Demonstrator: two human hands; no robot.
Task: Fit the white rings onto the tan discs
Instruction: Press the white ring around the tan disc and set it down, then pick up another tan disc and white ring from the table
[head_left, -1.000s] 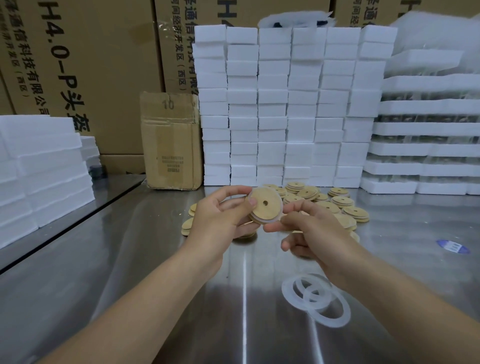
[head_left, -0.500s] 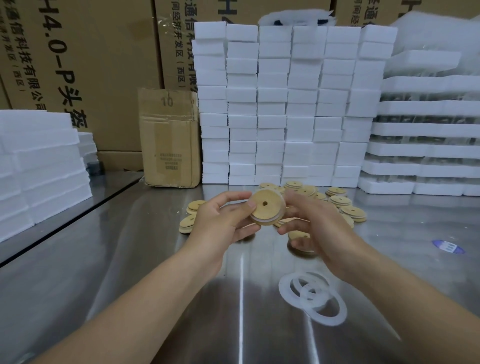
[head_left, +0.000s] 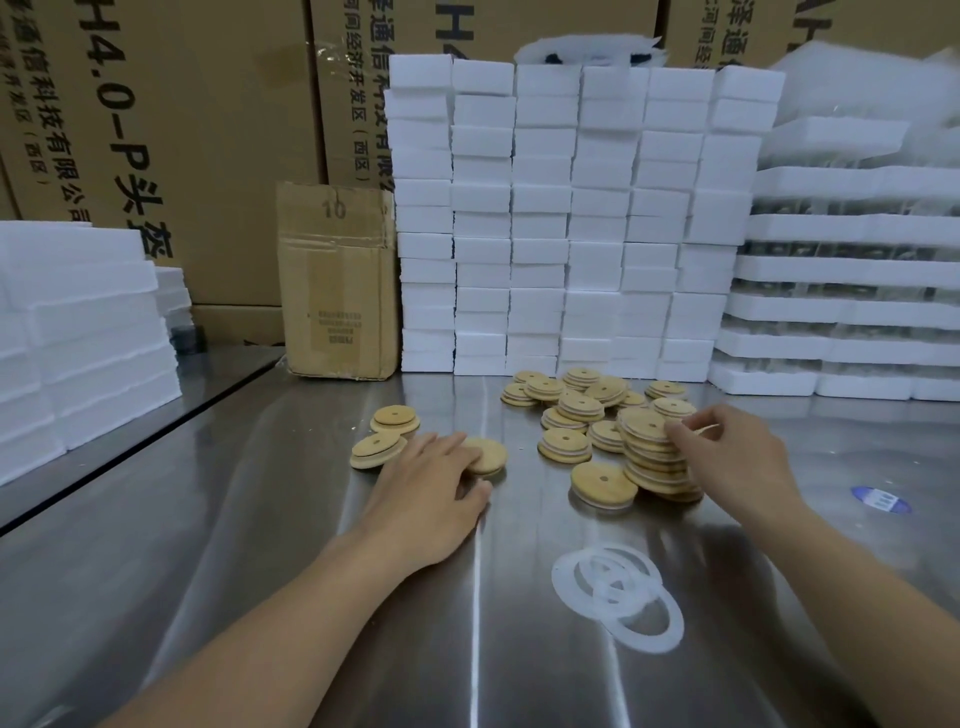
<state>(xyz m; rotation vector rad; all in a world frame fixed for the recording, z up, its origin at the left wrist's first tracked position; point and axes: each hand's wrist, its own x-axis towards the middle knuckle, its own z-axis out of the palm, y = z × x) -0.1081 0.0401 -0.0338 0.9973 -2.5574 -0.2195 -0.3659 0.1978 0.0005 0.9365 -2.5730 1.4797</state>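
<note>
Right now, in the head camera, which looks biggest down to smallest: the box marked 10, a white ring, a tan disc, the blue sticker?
1. Box marked 10
2. white ring, though it lies nearer the camera
3. tan disc
4. blue sticker

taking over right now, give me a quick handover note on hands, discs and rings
Left hand: lies on a tan disc at the left, fingers fairly straight, disc not lifted.
Right hand: fingers curled on the top of the stack of ringed discs.
Done: the pile behind the stack shows white edges, so it looks ringed.
Left: two more discs at the far left look bare; three white rings lie loose and overlapping on the table.
</note>
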